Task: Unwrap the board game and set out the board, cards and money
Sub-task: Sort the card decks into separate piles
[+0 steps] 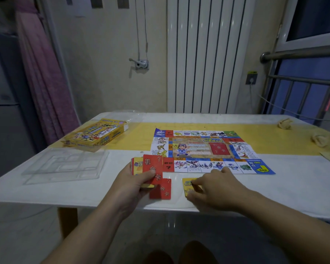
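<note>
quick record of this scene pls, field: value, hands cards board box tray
left hand: holds a stack of cards, red card in front
right hand: fingers curled over a yellow card on the table
second red card: just below the left hand; held or lying, cannot tell
game board: unfolded flat, beyond both hands
game box: yellow, far left
clear plastic tray: left, nearer than the box
table: white, yellow strip under board and box
</note>
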### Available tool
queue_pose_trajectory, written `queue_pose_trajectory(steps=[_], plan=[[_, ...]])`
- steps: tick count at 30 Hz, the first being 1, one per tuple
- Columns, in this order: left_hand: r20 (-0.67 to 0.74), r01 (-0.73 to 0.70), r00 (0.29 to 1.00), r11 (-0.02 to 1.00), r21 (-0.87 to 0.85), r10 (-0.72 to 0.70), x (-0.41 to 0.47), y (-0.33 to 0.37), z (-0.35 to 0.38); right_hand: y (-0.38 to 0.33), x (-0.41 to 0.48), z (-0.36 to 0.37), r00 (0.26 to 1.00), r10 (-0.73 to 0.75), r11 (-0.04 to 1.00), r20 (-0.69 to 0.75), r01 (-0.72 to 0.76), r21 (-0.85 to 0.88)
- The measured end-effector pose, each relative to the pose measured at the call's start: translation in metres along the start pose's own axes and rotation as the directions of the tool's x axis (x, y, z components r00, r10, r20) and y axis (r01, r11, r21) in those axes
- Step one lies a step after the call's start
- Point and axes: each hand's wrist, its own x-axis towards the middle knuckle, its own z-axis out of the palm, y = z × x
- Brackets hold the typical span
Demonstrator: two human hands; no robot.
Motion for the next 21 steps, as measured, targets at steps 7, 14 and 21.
queue_pose_trajectory(steps=[7, 14, 21], plan=[[0.129, 0.028, 0.991, 1.000, 0.003, -0.028, -0.015, 0.000, 0.004, -0.018, 0.008, -0.025, 0.983, -0.021, 0.696, -0.185, 0.147, 0.703], [0.033, 0.117, 0.993, 0.959, -0.259, -0.112, -0.014, 0.007, -0.001, -0.028, 0.036, -0.028, 0.988, 0.019, 0.557, -0.155, 0.118, 0.822], [-0.017, 0.060, 0.998, 0.983, -0.175, -0.064, -0.007, 0.009, -0.028, -0.037, 0.057, 0.004, 0.991, 0.012, 0.768, -0.132, 0.076, 0.636]])
